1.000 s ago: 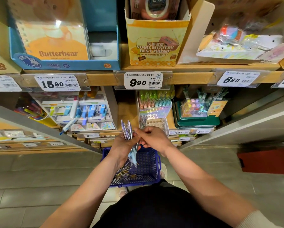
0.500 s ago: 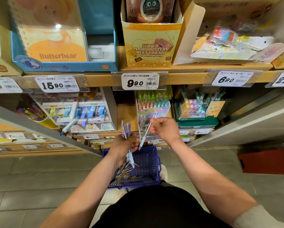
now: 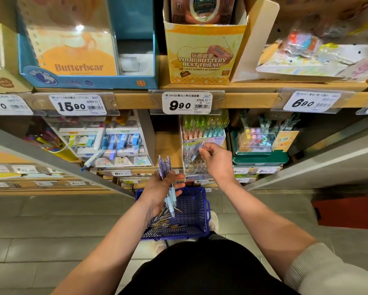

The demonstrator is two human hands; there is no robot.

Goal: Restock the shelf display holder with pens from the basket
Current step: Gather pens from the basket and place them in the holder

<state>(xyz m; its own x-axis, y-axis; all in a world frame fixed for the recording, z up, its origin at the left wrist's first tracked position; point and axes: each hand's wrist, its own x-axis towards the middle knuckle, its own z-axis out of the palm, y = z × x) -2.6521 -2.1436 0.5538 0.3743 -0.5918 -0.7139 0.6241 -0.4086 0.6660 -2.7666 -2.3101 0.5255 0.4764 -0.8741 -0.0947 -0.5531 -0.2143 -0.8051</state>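
Note:
My left hand [image 3: 160, 189] grips a bunch of purple and light-blue pens [image 3: 165, 167] upright above the blue basket [image 3: 197, 211]. More pens [image 3: 164, 221] lie in the basket's left corner. My right hand [image 3: 216, 160] pinches a single pen [image 3: 198, 151] and holds it over the clear display holder [image 3: 194, 162] on the lower shelf. The holder has round slots at its front and rows of green, pink and blue pens at its back.
A white eraser display [image 3: 115, 143] stands left of the holder, a green tray display [image 3: 259, 154] to its right. Above, a wooden shelf edge [image 3: 134, 100] carries price tags and boxes. The basket sits on the tiled floor by my feet.
My right hand drew one pen out of the bunch and carried it up and right to the display holder. My left hand stayed over the basket with the bunch.

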